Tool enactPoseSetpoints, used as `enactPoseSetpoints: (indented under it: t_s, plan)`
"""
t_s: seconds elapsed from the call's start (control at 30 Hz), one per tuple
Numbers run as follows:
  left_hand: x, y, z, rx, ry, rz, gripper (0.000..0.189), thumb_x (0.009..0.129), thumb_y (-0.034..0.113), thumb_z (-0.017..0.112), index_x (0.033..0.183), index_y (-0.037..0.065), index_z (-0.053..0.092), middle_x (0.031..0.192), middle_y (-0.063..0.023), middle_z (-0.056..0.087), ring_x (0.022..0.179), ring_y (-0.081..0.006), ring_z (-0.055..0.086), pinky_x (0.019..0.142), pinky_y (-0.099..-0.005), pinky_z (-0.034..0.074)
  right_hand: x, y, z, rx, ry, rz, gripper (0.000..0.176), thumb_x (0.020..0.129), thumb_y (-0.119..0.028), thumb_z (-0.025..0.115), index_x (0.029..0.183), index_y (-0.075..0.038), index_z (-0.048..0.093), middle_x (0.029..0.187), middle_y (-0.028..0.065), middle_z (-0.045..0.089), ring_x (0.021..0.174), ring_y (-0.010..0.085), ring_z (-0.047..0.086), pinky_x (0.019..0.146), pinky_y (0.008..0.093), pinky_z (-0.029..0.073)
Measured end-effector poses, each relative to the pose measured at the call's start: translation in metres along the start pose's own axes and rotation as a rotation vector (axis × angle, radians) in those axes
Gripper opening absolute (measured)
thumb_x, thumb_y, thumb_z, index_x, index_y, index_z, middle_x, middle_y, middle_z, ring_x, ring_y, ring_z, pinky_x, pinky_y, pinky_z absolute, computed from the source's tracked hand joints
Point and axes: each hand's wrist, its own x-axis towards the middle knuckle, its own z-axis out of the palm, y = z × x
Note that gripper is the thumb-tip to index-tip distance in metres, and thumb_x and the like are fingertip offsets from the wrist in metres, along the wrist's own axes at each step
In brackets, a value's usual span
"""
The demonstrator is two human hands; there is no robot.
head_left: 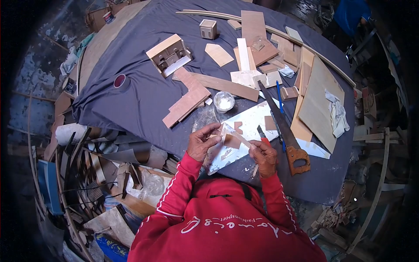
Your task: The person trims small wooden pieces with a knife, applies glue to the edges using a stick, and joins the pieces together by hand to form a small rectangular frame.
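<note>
My left hand (203,142) and my right hand (263,158) are raised over a white board (229,162) at the near edge of the table. Between them they hold a thin wood strip (239,139), pinched at one end by each hand. Small brown wood pieces (238,127) lie on the board beyond the strip. Close to the right fingers is a utility knife (262,134) with a red handle. A tub of white paste (224,102) stands just past the board. To the right rests a handsaw (298,160), its wooden handle toward me.
Dark cloth (131,109) covers the table. Wooden offcuts (257,26), a large plywood sheet (322,102) and a white rag (337,114) lie across the far and right side. A small wooden model (169,54) and a round cup (121,81) stand left. Scrap wood (113,218) crowds the floor.
</note>
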Motion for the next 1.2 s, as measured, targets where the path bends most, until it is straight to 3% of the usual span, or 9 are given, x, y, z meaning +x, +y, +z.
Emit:
enactPoseSetpoints:
  t_s: [0.27, 0.37, 0.47, 0.67, 0.8, 0.9, 1.2]
  plan:
    - [-0.006, 0.005, 0.004, 0.023, -0.010, -0.030, 0.047, 0.081, 0.009, 0.074, 0.125, -0.001, 0.059, 0.116, -0.0059, 0.062, 0.106, -0.0139, 0.056, 0.095, -0.0284, 0.044, 0.001, 0.017, 0.001, 0.018, 0.118, -0.023, 0.019, 0.093, -0.006, 0.058, 0.106, 0.003, 0.067, 0.071, -0.0002, 0.056, 0.063, 0.0055, 0.049, 0.058, 0.0205, 0.039]
    - [-0.006, 0.002, 0.004, 0.028, -0.006, -0.033, 0.048, 0.081, 0.009, 0.074, 0.125, -0.001, 0.059, 0.114, -0.0051, 0.062, 0.105, -0.0135, 0.057, 0.094, -0.0280, 0.044, 0.003, 0.022, -0.001, -0.109, 0.107, -0.201, 0.018, 0.092, -0.006, 0.058, 0.106, 0.002, 0.068, 0.071, -0.0001, 0.056, 0.065, 0.0058, 0.050, 0.059, 0.0208, 0.040]
    - [-0.005, 0.000, 0.005, 0.026, 0.016, -0.032, 0.047, 0.081, 0.008, 0.073, 0.125, -0.001, 0.059, 0.111, -0.0046, 0.063, 0.103, -0.0133, 0.057, 0.093, -0.0272, 0.045, -0.002, 0.015, 0.000, -0.161, 0.074, -0.236, 0.018, 0.092, -0.005, 0.059, 0.105, 0.002, 0.068, 0.072, 0.0005, 0.058, 0.066, 0.0061, 0.052, 0.060, 0.0209, 0.042]
    - [-0.005, 0.000, 0.009, 0.012, 0.025, -0.015, 0.045, 0.081, 0.007, 0.075, 0.123, -0.001, 0.061, 0.108, -0.0047, 0.064, 0.098, -0.0113, 0.058, 0.085, -0.0256, 0.049, -0.008, 0.012, -0.010, -0.131, 0.046, -0.167, 0.018, 0.092, -0.006, 0.059, 0.105, 0.001, 0.068, 0.079, 0.0017, 0.061, 0.068, 0.0068, 0.053, 0.060, 0.0209, 0.042]
    - [-0.005, -0.003, 0.010, 0.011, 0.032, 0.006, 0.044, 0.081, 0.006, 0.074, 0.122, -0.001, 0.061, 0.106, -0.0045, 0.064, 0.096, -0.0113, 0.059, 0.085, -0.0254, 0.049, -0.011, 0.005, -0.004, -0.234, 0.083, -0.242, 0.016, 0.090, -0.006, 0.060, 0.103, -0.001, 0.068, 0.082, 0.0016, 0.062, 0.070, 0.0082, 0.054, 0.063, 0.0220, 0.043]
    - [-0.005, -0.009, 0.007, 0.016, 0.061, -0.032, 0.045, 0.081, 0.005, 0.073, 0.123, -0.002, 0.059, 0.111, -0.0063, 0.064, 0.101, -0.0141, 0.060, 0.092, -0.0282, 0.047, -0.013, 0.003, -0.008, -0.266, 0.037, -0.276, 0.015, 0.089, -0.005, 0.061, 0.102, -0.001, 0.068, 0.083, 0.0026, 0.061, 0.073, 0.0089, 0.054, 0.065, 0.0231, 0.043]
    - [-0.010, -0.004, 0.013, 0.024, 0.036, -0.062, 0.044, 0.081, 0.005, 0.073, 0.123, -0.001, 0.060, 0.113, -0.0066, 0.064, 0.100, -0.0143, 0.061, 0.091, -0.0279, 0.047, -0.006, 0.010, -0.009, -0.419, 0.090, -0.375, 0.018, 0.085, -0.001, 0.063, 0.102, -0.002, 0.067, 0.091, 0.0067, 0.063, 0.080, 0.0144, 0.059, 0.070, 0.0251, 0.046]
